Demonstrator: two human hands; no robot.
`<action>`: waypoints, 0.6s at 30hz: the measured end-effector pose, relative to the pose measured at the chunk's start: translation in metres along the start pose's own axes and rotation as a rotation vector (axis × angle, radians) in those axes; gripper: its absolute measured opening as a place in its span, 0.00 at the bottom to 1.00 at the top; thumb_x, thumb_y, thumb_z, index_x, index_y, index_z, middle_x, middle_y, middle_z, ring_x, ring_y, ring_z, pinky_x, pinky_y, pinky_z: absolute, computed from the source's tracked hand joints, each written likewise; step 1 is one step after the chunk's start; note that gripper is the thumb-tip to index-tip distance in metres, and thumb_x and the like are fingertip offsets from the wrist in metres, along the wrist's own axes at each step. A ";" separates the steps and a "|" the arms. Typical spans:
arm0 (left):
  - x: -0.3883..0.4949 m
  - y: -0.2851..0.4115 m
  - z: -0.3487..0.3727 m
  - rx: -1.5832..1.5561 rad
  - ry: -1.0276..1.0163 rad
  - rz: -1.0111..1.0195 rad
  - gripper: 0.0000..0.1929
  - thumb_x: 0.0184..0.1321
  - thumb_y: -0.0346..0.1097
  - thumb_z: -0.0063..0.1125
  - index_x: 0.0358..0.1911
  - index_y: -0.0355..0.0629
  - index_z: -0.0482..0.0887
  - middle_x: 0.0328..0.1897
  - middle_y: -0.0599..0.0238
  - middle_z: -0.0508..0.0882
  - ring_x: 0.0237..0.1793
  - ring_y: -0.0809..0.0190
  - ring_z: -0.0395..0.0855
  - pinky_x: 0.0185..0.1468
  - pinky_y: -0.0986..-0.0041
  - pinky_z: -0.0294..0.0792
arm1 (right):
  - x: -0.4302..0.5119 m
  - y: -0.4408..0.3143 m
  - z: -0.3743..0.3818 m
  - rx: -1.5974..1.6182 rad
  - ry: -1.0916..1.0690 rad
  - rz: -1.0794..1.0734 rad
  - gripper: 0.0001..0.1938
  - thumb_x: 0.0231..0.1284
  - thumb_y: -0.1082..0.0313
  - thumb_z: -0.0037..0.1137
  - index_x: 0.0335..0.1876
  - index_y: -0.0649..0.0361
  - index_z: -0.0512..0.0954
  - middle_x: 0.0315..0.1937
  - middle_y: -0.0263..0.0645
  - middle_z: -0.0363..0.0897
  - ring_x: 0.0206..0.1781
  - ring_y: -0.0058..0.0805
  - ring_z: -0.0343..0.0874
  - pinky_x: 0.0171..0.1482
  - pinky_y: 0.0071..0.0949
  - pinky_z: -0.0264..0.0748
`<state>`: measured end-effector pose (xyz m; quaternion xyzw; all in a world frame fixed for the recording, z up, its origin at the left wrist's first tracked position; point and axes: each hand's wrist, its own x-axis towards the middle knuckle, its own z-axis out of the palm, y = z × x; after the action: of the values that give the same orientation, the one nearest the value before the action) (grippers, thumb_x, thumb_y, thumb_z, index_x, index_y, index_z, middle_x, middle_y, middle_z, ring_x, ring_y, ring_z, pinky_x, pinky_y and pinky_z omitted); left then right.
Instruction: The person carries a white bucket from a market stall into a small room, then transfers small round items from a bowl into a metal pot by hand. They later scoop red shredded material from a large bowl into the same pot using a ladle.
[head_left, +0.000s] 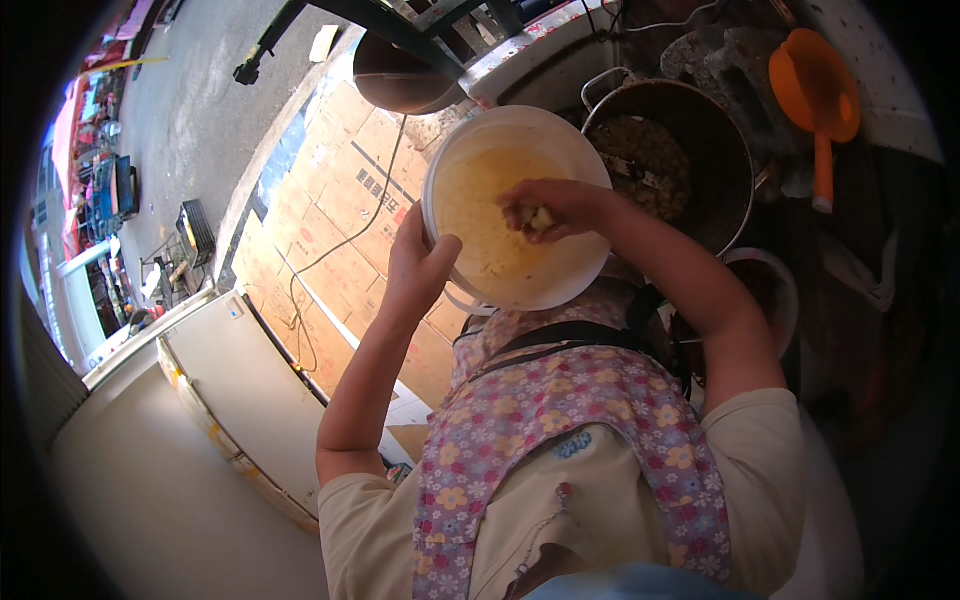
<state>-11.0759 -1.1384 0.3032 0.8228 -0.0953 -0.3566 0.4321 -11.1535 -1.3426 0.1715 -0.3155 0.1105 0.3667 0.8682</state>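
Note:
A white plastic bucket (480, 154) is tilted in front of me, its inside wet and yellowish with small crumbs stuck to the wall. My left hand (422, 259) grips its rim on the left side, thumb over the edge. Inside the bucket my right hand (559, 210) is closed around several pale yellow food pieces (538, 219); what they are I cannot tell. Just right of the bucket stands a large metal pot (712, 150) with a wire handle. Pale chunks (649, 161) lie in its bottom, partly hidden by the bucket and my right forearm.
An orange plastic ladle (814, 90) is at the upper right. Below the pot sits another pail (784, 300) in shadow. Flattened cardboard (352, 202) covers the floor at left, with a dark cable (360, 232) across it. A white chest freezer (240, 397) stands at lower left.

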 end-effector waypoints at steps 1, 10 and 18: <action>0.000 0.000 0.000 -0.004 0.003 0.009 0.24 0.50 0.31 0.49 0.53 0.31 0.71 0.38 0.58 0.80 0.37 0.65 0.78 0.42 0.74 0.70 | -0.009 0.002 -0.006 -0.472 0.045 -0.530 0.14 0.64 0.55 0.48 0.46 0.56 0.73 0.38 0.34 0.76 0.31 0.25 0.75 0.29 0.18 0.70; 0.001 0.003 0.001 0.040 -0.001 0.027 0.23 0.50 0.32 0.50 0.51 0.31 0.72 0.37 0.57 0.80 0.37 0.64 0.78 0.43 0.72 0.70 | -0.128 0.031 -0.087 -0.737 0.998 -0.306 0.21 0.63 0.48 0.48 0.32 0.62 0.73 0.32 0.40 0.77 0.26 0.29 0.74 0.28 0.29 0.73; 0.001 0.004 0.001 0.088 0.003 0.023 0.23 0.49 0.33 0.50 0.51 0.31 0.73 0.38 0.55 0.80 0.38 0.61 0.78 0.44 0.71 0.70 | -0.119 0.000 -0.028 -1.309 1.120 -0.346 0.11 0.63 0.61 0.47 0.41 0.59 0.75 0.41 0.51 0.76 0.44 0.51 0.77 0.45 0.45 0.73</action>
<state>-11.0758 -1.1418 0.3051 0.8404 -0.1194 -0.3458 0.3998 -11.2364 -1.4282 0.2004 -0.8960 0.2382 0.0109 0.3747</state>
